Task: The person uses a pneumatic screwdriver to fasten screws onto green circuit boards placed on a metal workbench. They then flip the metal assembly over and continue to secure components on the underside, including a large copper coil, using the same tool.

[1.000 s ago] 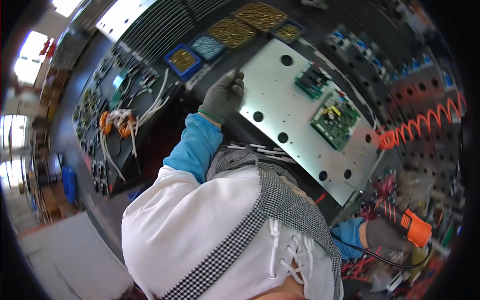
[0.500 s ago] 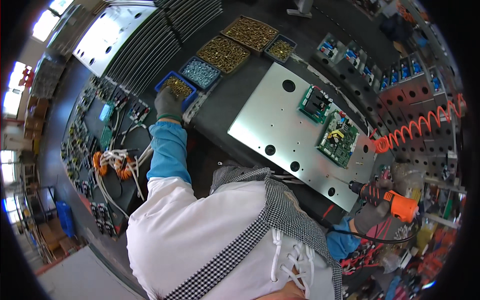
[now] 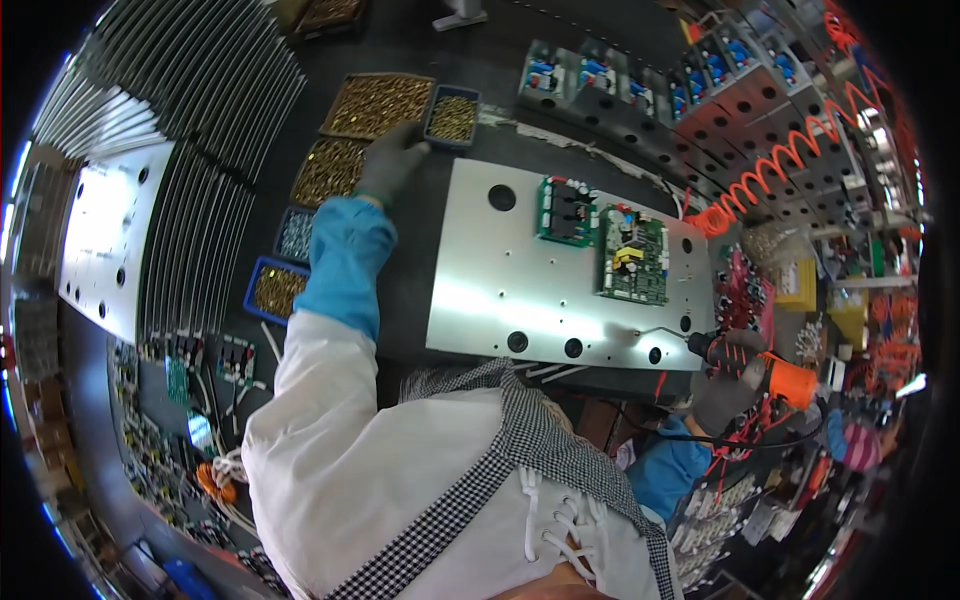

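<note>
- Step in hand, by judgement: picking small parts with the left hand, driving tool kept ready in the right.
- Left hand in a grey glove: extended to the edge of the heap of small brass-coloured metal fasteners, near the small dark-blue rectangular tray.
- Left grip: fingers apparently close together; cannot tell of any fastener pinched, nor of contact with the heap.
- Right hand in a grey glove: wrapped firmly around the orange-and-black corded power driver, aimed left, low over the near right part of the broad silver sheet-metal plate with round holes.
- Plate: flat on the dark worktop, bearing the small green circuit board with black components and the larger green circuit board with a yellow component.
- Next move, probably: secure one fastener, carry to the plate, align under the driver before driving.
</note>
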